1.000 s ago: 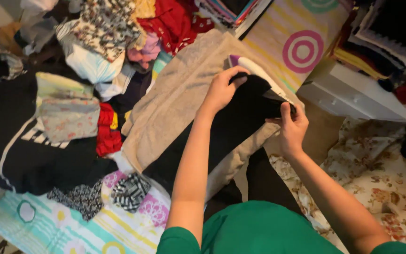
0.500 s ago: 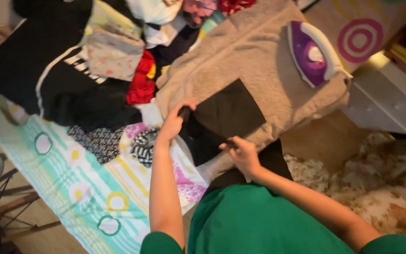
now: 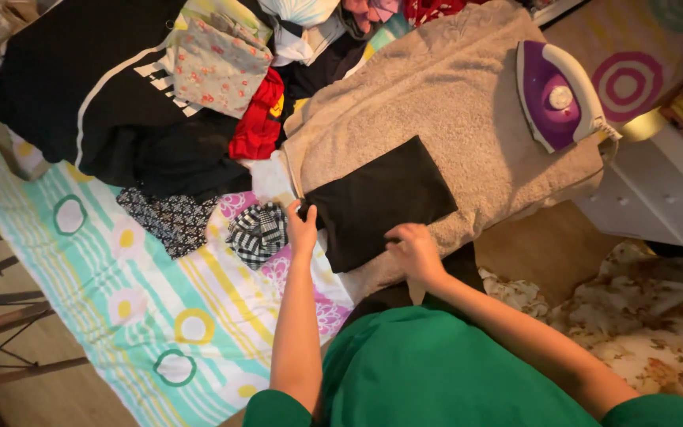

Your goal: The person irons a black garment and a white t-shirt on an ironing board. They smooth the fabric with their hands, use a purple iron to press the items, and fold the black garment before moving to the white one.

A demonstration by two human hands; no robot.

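Observation:
A folded black cloth (image 3: pixel 377 202) lies flat on a beige towel (image 3: pixel 444 111) that covers the ironing surface. My left hand (image 3: pixel 303 228) grips the cloth's near left corner. My right hand (image 3: pixel 411 249) rests with spread fingers on its near edge. A purple and white iron (image 3: pixel 556 95) lies on the towel at the far right, apart from both hands.
A pile of clothes lies at the left: a black garment with white stripes (image 3: pixel 81 87), a floral pouch (image 3: pixel 215 67), a red piece (image 3: pixel 258 119). A checked cloth (image 3: pixel 256 232) sits on the striped sheet with circles (image 3: pixel 120 300). White drawers (image 3: pixel 658 198) stand at the right.
The black cloth now lies folded into a flat rectangle on the towel. Both hands have drawn toward its near edge. The view has shifted, so the iron is in sight at the right.

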